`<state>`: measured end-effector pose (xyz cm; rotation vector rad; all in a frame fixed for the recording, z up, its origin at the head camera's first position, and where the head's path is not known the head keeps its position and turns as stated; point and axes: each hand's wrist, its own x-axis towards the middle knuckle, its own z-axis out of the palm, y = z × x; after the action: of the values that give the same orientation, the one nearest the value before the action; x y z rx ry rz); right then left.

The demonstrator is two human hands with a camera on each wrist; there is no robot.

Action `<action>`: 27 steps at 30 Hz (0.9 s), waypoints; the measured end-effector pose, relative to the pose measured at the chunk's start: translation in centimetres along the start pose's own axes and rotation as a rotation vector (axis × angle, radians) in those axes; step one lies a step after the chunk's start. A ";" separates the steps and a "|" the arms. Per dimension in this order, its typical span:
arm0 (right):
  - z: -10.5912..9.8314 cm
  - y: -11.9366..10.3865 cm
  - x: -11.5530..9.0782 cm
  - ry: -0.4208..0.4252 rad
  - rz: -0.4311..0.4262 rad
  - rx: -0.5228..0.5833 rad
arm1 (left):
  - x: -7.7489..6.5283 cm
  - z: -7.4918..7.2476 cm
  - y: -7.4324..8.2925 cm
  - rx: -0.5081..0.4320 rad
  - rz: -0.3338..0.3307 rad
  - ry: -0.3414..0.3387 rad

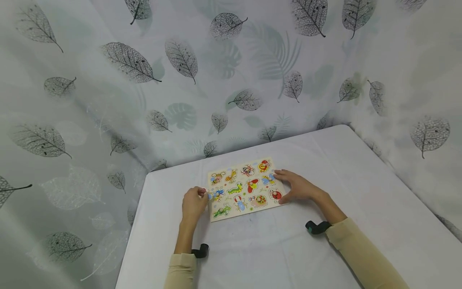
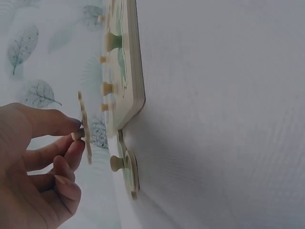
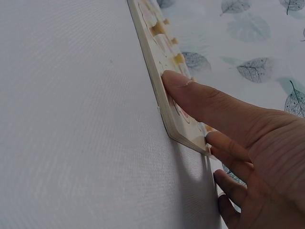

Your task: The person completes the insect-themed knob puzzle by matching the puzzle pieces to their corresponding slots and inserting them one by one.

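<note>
A wooden peg puzzle board (image 1: 249,208) with colourful insect pieces lies flat on the white-covered table. My left hand (image 1: 193,204) is at its left edge. Between thumb and fingers it pinches the knob of a thin puzzle piece (image 2: 85,129), raised off the table and seen edge-on; its picture cannot be made out. Another knobbed piece (image 2: 128,169) lies on the tablecloth beside the board. At the opposite side my right hand (image 1: 297,186) holds the board, thumb (image 3: 190,90) over its near right corner and fingers against its right edge.
White cloth covers the table (image 1: 252,253) around the board. Leaf-printed curtains (image 1: 223,80) hang behind the table and at both sides. A small black wrist camera (image 1: 201,251) is on the left wrist, another (image 1: 317,227) on the right.
</note>
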<state>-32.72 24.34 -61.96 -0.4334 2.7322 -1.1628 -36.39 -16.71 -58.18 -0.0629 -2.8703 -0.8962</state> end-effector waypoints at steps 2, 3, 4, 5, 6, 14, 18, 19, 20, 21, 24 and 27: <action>0.0 0.0 0.0 0.000 0.001 -0.004 | -0.2 0.1 0.3 -0.003 0.012 -0.001; 0.0 0.0 0.1 0.000 0.001 -0.006 | -0.3 0.1 0.4 -0.003 0.016 -0.002; 0.0 0.0 0.1 -0.001 0.001 -0.008 | -0.4 0.2 0.6 -0.003 0.018 -0.004; 0.0 0.0 0.1 -0.001 0.001 -0.010 | -0.5 0.3 0.6 -0.004 0.019 -0.004; 0.0 -0.1 0.1 -0.002 0.000 -0.010 | -0.6 0.4 0.7 -0.001 0.021 -0.005; -0.1 -0.4 0.0 -0.004 0.011 0.001 | -1.2 1.2 1.3 0.013 0.059 -0.015; -0.1 -0.5 0.0 -0.006 0.009 -0.002 | -1.5 1.4 1.9 0.003 0.068 -0.017; -0.1 -0.5 0.0 -0.007 0.010 0.000 | -1.6 1.4 2.1 0.000 0.068 -0.018; -0.1 -0.5 0.0 -0.008 0.011 0.001 | -1.6 1.4 2.2 -0.002 0.067 -0.020; -0.1 -0.5 0.0 -0.008 0.012 0.001 | -1.7 1.4 2.3 -0.001 0.069 -0.022; -0.1 -0.4 0.0 -0.005 0.020 0.006 | -1.9 1.5 2.6 0.003 0.073 -0.034; -0.1 -0.3 0.0 -0.002 0.026 0.011 | -2.1 1.9 2.8 0.008 0.073 -0.040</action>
<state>-32.67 24.25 -61.71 -0.3960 2.7202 -1.1704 -34.35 -13.33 -58.40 -0.1858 -2.8870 -0.8792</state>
